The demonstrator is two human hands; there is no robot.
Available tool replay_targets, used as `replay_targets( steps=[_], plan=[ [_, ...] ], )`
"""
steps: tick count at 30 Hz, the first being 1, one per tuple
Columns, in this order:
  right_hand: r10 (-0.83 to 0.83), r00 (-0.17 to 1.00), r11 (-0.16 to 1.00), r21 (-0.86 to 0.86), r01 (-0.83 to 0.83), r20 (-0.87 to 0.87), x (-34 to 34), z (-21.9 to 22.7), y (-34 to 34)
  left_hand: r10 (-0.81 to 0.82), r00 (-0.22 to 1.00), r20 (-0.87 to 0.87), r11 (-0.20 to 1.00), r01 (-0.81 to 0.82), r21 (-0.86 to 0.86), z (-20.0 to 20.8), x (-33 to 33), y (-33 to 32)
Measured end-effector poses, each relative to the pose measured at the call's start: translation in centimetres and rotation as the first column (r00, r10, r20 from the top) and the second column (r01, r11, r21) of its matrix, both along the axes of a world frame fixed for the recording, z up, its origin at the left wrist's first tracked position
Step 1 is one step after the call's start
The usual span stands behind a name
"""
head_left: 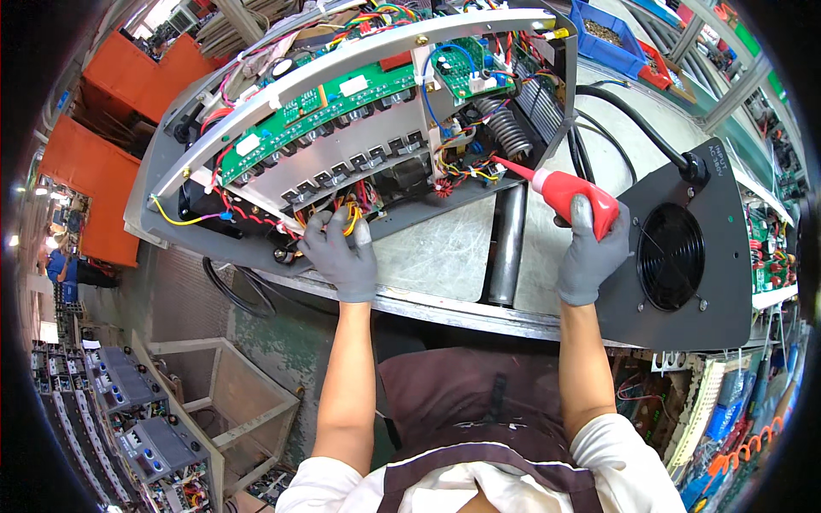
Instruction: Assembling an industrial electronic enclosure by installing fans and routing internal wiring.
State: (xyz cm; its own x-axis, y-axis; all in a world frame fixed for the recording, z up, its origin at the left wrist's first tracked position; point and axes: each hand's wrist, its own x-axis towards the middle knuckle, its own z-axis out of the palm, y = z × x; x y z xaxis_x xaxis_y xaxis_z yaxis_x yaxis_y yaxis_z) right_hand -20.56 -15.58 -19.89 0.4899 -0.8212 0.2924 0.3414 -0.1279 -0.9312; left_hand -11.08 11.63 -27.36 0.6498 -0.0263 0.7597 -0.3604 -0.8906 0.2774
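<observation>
An opened grey machine chassis (162,214) lies on the workbench, with green circuit boards (325,107) and bundles of coloured wires inside. My left hand (340,253), in a grey glove, pinches yellow and red wires (349,215) at the chassis's near edge. My right hand (588,256), also gloved, grips a red squeeze bottle (571,193). Its long red nozzle (511,168) points left into the wiring beside a coiled part (505,126).
A black back panel with a round fan grille (671,256) leans at the right, a thick black cable (633,120) joined to it. A metal roller (506,248) crosses the bench. Blue parts bins (609,38) stand behind. More units (128,410) sit on the floor at left.
</observation>
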Motion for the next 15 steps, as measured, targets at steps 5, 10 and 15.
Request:
replay_targets(
  steps=[5, 10, 15],
  plan=[
    [-0.103, 0.993, 0.965, -0.248, 0.086, -0.056, -0.6, -1.3, -0.7, 0.000, 1.000, 0.010, 1.000, 0.000, -0.003, 0.2, -0.1, 0.1],
    [-0.131, 0.980, 0.935, -0.348, 0.071, -0.151, 0.3, -0.2, -1.8, 0.001, 1.000, 0.003, 1.000, -0.001, 0.007, 0.1, -0.1, 0.0],
    [-0.094, 0.968, 0.920, -0.392, -0.004, -0.232, 1.1, 0.3, -1.7, -0.003, 1.000, -0.002, 1.000, 0.003, 0.002, 0.3, -0.1, 0.0]
  ],
)
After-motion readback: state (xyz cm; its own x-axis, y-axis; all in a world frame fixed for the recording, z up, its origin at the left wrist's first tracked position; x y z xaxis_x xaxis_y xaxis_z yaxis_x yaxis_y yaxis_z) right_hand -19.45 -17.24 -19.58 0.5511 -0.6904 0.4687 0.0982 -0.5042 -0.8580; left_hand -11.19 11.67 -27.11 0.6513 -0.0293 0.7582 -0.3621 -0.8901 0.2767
